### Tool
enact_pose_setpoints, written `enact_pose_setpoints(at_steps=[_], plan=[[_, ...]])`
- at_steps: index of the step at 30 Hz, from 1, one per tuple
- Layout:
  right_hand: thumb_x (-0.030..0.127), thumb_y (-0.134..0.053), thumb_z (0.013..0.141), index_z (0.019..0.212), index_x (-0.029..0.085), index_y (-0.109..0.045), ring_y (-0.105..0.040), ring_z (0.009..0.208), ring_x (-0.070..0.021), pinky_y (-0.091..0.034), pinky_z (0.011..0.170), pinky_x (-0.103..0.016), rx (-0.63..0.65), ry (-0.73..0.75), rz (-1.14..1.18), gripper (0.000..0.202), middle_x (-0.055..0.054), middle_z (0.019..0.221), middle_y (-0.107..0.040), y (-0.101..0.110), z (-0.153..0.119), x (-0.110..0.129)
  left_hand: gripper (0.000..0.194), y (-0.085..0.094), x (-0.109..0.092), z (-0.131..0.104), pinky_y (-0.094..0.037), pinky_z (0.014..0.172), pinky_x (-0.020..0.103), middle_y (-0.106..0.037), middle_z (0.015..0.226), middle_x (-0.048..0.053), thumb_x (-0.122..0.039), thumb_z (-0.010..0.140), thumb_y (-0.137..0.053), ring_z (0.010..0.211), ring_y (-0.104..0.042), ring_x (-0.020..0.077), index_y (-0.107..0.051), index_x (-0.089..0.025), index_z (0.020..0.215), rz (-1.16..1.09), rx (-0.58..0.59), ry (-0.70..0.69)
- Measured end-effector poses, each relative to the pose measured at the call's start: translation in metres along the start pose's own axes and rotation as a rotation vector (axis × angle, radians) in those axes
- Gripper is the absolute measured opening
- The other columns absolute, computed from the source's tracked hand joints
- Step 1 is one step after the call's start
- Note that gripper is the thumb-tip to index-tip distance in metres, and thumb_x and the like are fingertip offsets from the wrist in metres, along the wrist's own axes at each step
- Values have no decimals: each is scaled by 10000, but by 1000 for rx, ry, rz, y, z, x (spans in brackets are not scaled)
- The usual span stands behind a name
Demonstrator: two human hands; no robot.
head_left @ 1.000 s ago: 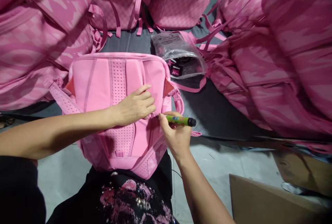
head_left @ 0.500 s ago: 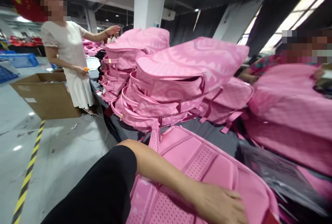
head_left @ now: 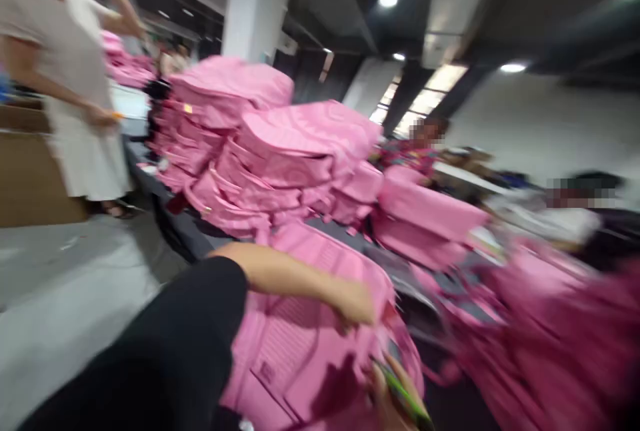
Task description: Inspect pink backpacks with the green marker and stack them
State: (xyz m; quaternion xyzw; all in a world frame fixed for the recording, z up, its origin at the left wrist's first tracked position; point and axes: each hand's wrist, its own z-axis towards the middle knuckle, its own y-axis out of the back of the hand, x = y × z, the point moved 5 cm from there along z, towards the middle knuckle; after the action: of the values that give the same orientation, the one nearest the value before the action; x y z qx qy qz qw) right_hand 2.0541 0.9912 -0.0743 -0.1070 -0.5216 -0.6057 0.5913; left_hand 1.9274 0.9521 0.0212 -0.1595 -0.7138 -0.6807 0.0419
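Note:
A pink backpack [head_left: 300, 364] lies in front of me on the dark-covered table, its padded, mesh-panelled back facing up. My left hand [head_left: 356, 301] reaches across it from the left, bent at the wrist. Its fingers curl down over the far right part of the bag, and whatever they pinch is hidden and blurred. Just below, at the bag's right edge, my right hand [head_left: 387, 391] is closed around a slim green and dark tool [head_left: 403, 394]. Motion blur hides the tool's exact kind.
Stacked pink backpacks [head_left: 285, 151] rise behind the bag. More pink bags [head_left: 425, 218] and clear plastic [head_left: 420, 304] lie to the right. A person in white [head_left: 80, 98] stands at the left by a cardboard box [head_left: 35, 178]. Another person [head_left: 410, 151] is beyond the table.
My view has swung right. The left hand, earlier lying flat on the backpack, is now raised and curled near its right edge. My right hand with the green tool has come into view.

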Motion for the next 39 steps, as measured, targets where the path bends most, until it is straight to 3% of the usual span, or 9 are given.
enact_pose_setpoints(at_steps=[4,9,17,21,24,26,29,34,39], plan=[[339,-578,904,1115,198,-696,-730,832,-241,-585,758,-356,-170,283,-37,281,-88,1011,-758,53,-40,65,345,45,-12,-29,-332,496,300,-728,780,64,-501,801,-667,619,-572,181,-764,-175,857,-85,-65,-200],[148,-617,873,1240,272,-580,-659,1001,-212,-526,910,-383,-223,714,-139,389,-53,1085,-703,74,-9,127,250,89,4,-58,-267,514,268,-698,722,47,-378,845,-587,628,-591,165,-722,-168,836,-361,-256,11],[191,-616,896,1137,229,-592,-619,917,-238,-531,782,-371,197,550,-189,246,-72,978,-662,19,-21,30,204,-35,1,-74,-455,756,294,-725,932,78,-239,932,-506,875,-645,195,-696,-166,922,-453,-76,19],[166,-576,916,1143,206,-584,-608,952,-241,-510,845,-385,242,584,-160,230,-89,1005,-660,6,-18,34,474,-30,19,-61,-366,1056,424,-502,1436,150,-250,917,-549,1323,-433,268,-480,-169,1379,-410,-338,127],[170,-564,936,1102,210,-597,-605,876,-218,-501,787,-353,248,579,-127,173,-69,921,-651,1,-30,45,828,-48,22,-34,-358,1064,446,-411,1513,154,-370,803,-708,1337,-410,300,-301,-171,1496,-439,-120,92],[157,-552,943,1075,212,-603,-586,858,-216,-492,739,-338,250,570,-150,152,-65,882,-623,0,-46,46,780,-62,24,-23,-386,1013,434,-492,1445,138,-371,803,-701,1250,-483,297,-346,-177,1470,-406,-24,76],[132,-528,947,1108,217,-586,-576,928,-231,-503,764,-360,226,576,-175,190,-90,950,-611,-1,-63,34,728,-72,22,-19,-380,1006,426,-496,1435,143,-332,831,-674,1245,-485,295,-355,-169,1465,-342,-45,64],[62,-611,882,1199,253,-543,-601,980,-229,-527,847,-411,117,579,-48,377,-80,995,-637,-6,-64,9,1193,-68,1,-18,-134,1163,568,-131,1622,218,-437,707,-796,1483,-160,385,-1,-183,1558,-304,-119,-7],[77,-631,858,1190,272,-555,-634,925,-222,-538,856,-451,101,502,28,393,-67,976,-668,-10,-68,1,1198,-82,-15,0,-76,1130,658,32,1632,226,-411,700,-808,1501,-32,422,9,-241,1560,-225,-160,-50]])
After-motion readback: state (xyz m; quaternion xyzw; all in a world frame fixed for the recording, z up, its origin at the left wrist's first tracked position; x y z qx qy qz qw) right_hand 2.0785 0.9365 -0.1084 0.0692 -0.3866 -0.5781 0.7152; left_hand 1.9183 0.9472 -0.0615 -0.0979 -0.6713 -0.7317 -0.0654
